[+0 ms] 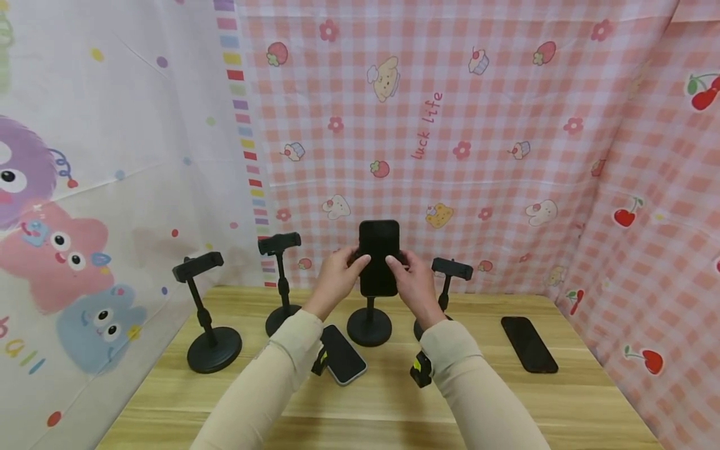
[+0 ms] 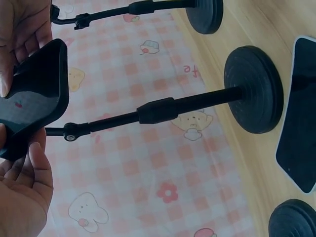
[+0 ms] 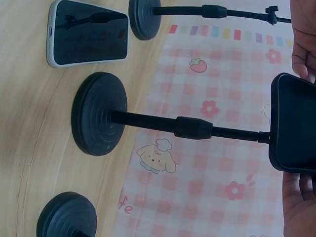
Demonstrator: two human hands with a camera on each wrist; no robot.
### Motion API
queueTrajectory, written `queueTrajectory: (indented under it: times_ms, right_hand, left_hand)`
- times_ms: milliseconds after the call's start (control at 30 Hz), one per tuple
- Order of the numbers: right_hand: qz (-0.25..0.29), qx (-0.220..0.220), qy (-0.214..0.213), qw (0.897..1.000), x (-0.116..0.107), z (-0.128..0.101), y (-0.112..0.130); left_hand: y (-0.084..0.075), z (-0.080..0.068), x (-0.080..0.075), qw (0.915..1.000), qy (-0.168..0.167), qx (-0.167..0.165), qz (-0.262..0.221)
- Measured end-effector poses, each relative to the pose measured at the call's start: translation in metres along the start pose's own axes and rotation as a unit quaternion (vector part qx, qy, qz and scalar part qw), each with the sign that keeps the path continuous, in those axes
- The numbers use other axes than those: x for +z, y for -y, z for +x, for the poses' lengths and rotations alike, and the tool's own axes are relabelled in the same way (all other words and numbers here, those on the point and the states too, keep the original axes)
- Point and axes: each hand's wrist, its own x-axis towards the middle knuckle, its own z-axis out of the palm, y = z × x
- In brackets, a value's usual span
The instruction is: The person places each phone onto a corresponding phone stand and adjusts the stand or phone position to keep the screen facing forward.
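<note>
A black smartphone (image 1: 379, 240) stands upright at the top of a black phone stand (image 1: 369, 329) in the middle of the table. My left hand (image 1: 336, 276) grips its left edge, thumb on the screen and fingers behind. On the opposite edge my right hand (image 1: 415, 282) holds it the same way. In the right wrist view, the stand's thin pole (image 3: 195, 127) runs up to the phone's lower edge (image 3: 274, 148). The phone hides the stand's clamp, so I cannot tell whether it is seated there.
Two more stands with holders stand left, one nearer (image 1: 215, 350) and one farther back (image 1: 283, 319). Another stand's holder (image 1: 452, 269) shows behind my right arm. A white-edged phone (image 1: 344, 356) lies in front of the middle stand; a black phone (image 1: 529, 344) lies at right.
</note>
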Motion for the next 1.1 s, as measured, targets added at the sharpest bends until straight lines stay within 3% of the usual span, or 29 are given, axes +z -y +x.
queueTrajectory:
  times_ms: [333, 567, 833, 1100]
  right_hand:
    - [-0.021, -0.004, 0.002, 1.000, -0.003, 0.006, 0.003]
    - [-0.020, 0.020, 0.005, 1.000, -0.003, 0.009, 0.006]
    - [-0.013, 0.036, 0.002, 0.999, -0.002, 0.007, 0.008]
    - [-0.013, 0.024, -0.005, 1.000, -0.002, 0.007, 0.005]
  left_hand:
    - [-0.006, 0.003, 0.001, 0.9998, -0.006, -0.016, 0.012]
    - [-0.008, 0.004, 0.003, 0.9993, -0.022, -0.027, 0.014]
    - [-0.012, 0.007, 0.001, 0.9989, -0.017, -0.040, 0.017]
    - [-0.010, 0.008, 0.003, 0.9991, -0.027, -0.030, 0.016]
